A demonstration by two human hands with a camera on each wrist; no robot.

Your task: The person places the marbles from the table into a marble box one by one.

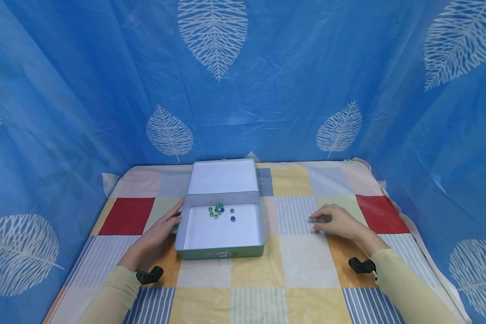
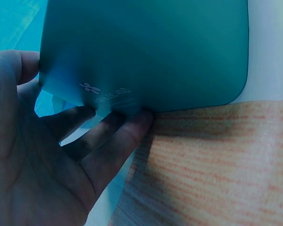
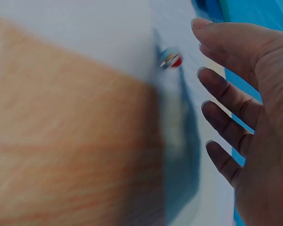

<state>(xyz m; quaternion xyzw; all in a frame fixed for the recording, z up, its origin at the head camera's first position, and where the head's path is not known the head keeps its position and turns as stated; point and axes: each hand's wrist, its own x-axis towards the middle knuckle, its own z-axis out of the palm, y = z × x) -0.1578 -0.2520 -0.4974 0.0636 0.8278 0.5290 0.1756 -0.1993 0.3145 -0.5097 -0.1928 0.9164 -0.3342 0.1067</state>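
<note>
A green metal box stands with its lid folded back. Several small glass marbles lie on its white floor, mostly toward the back. My left hand is at the box's left side, its fingertips against the outer wall in the left wrist view. On the cloth to the right lies a single marble, clear with red inside. My right hand hovers close over it, fingers loosely bent and apart from the marble in the right wrist view.
A patchwork-patterned cloth covers the table. Blue curtains with white leaf prints hang behind and on both sides. A dark wrist camera is strapped at the left cuff, another wrist camera at the right.
</note>
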